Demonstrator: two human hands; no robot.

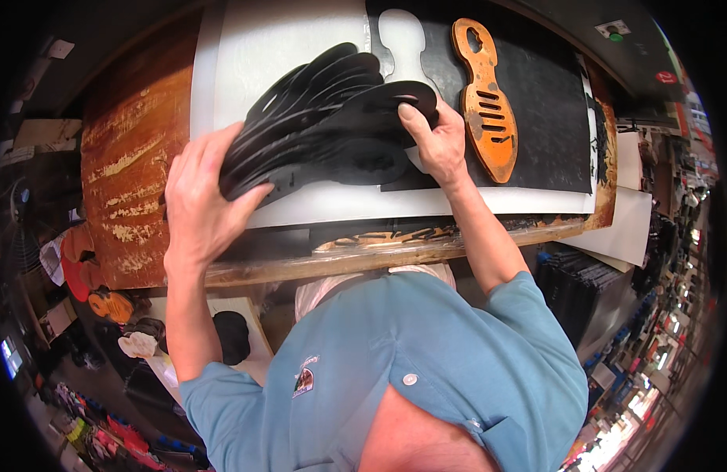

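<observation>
Fanned stack of black sole-shaped cutouts [332, 118]: thin, flat, matte, overlapping like cards, lying on the white board [277, 39] near the bench centre.

Left hand [202, 193]: fingers spread wide, curled over the stack's left end, thumb pressed against its lower edge.

Right hand [438, 141]: fingers closed narrow, pinching the stack's right end, thumb on top.

Just right of the stack: black sheet [548, 118] with a sole-shaped hole, orange wooden template [485, 102] resting on it.

Beneath all: worn wooden bench [131, 157].
</observation>
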